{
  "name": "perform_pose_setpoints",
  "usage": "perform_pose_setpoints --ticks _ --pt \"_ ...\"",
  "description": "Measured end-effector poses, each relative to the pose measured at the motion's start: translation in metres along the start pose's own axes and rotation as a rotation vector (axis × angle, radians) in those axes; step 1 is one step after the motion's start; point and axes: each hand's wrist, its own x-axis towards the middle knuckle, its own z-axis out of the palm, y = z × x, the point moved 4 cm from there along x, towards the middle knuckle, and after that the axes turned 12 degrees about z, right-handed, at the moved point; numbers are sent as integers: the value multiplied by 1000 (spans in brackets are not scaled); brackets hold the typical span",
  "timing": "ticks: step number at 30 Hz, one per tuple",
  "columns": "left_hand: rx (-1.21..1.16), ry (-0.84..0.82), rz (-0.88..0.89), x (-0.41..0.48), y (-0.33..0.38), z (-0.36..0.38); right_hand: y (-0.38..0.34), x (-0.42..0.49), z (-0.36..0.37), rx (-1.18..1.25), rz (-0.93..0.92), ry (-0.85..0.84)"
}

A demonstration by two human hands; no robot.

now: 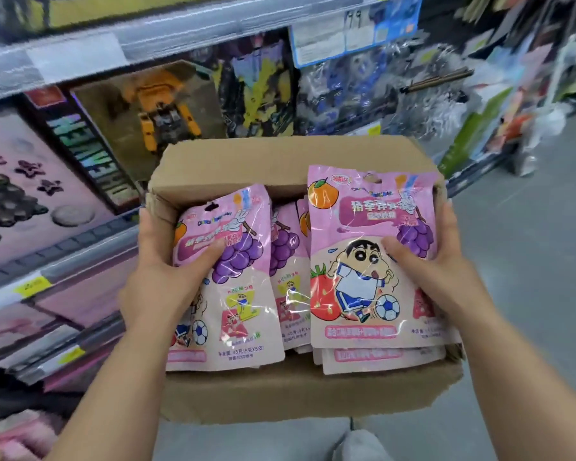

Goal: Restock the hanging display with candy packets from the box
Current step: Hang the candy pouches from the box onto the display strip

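An open cardboard box [280, 390] sits in front of me, filled with several pink candy packets printed with grapes and a cartoon boy. My left hand [167, 277] grips a stack of packets [236, 294] at the box's left side, thumb across the front. My right hand [436, 271] grips another stack of packets [363, 261] on the right, thumb on the front and fingers behind. More packets [288, 277] stand between the two stacks. No hanging display hooks with this candy are in view.
Store shelves with boxed toys run along the left and behind the box, including a yellow robot toy box [153, 118]. Hanging toy bags [356, 84] are at the back right. Grey aisle floor [529, 294] lies to the right. A shoe tip [359, 444] shows below the box.
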Motion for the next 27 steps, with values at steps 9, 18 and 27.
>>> perform_pose_setpoints --ticks 9,18,27 --pt "2 -161 264 5 163 106 49 18 -154 101 149 291" --pt "-42 -254 470 -47 333 219 93 40 -338 191 164 495" --pt "-60 -343 631 -69 454 313 125 67 -447 216 208 649"
